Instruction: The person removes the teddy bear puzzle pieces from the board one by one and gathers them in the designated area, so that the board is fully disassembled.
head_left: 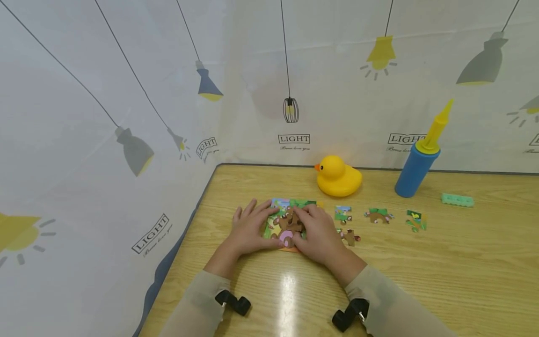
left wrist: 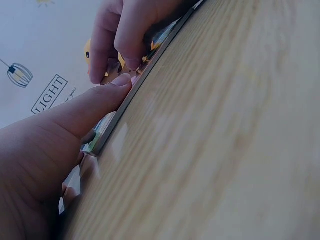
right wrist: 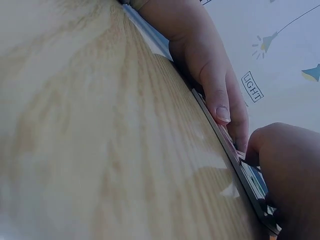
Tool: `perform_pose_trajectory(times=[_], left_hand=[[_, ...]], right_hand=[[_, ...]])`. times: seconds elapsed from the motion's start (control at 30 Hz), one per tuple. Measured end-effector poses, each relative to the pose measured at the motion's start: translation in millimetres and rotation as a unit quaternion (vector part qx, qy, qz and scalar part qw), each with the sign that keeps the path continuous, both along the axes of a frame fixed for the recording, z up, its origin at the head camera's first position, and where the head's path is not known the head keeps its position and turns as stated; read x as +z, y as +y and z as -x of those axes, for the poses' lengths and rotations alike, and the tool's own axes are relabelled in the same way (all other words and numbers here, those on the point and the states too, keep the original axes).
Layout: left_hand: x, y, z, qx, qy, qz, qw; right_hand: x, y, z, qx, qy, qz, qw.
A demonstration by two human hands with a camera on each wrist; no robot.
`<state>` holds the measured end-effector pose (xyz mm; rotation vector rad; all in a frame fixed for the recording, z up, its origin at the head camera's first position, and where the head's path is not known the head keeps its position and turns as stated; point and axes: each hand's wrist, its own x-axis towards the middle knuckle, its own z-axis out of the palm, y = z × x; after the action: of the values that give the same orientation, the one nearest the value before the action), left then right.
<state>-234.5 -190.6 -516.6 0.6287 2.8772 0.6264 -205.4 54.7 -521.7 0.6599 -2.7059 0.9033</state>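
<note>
Both hands, left hand (head_left: 249, 230) and right hand (head_left: 316, 232), press with spread grip one puzzle board (head_left: 281, 220); four loose pieces (head_left: 343, 214) lie beside.

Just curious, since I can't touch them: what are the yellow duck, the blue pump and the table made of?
The yellow duck looks like smooth rubber or soft plastic, with a rounded, seamless sheen. The blue pump seems matte plastic, though its body could be foam. The table shows pale wood grain with a glossy glare, probably laminate.

wooden table (head_left: 463, 262): puzzle board (head_left: 281, 223), loose pieces (head_left: 379, 215), duck (head_left: 338, 177), pump (head_left: 418, 159).
</note>
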Motion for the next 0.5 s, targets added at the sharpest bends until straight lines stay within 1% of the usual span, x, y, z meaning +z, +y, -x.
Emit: perform_pose_trajectory(times=[0.23,0.37,0.5], left_hand=[[-0.3,-1.3,0.1,0.001,-0.001,0.003,1.0],[-0.9,-0.9,0.1,0.001,0.001,0.005,1.0],[-1.1,0.4,-0.4,0.001,0.003,0.006,1.0]], right_hand=[[1.2,2.6,-2.1,0.008,0.045,-0.026,0.999],[1.5,5.3,-4.3,0.013,0.069,-0.012,0.997],[0.8,8.2,-5.3,0.004,0.089,0.004,0.996]])
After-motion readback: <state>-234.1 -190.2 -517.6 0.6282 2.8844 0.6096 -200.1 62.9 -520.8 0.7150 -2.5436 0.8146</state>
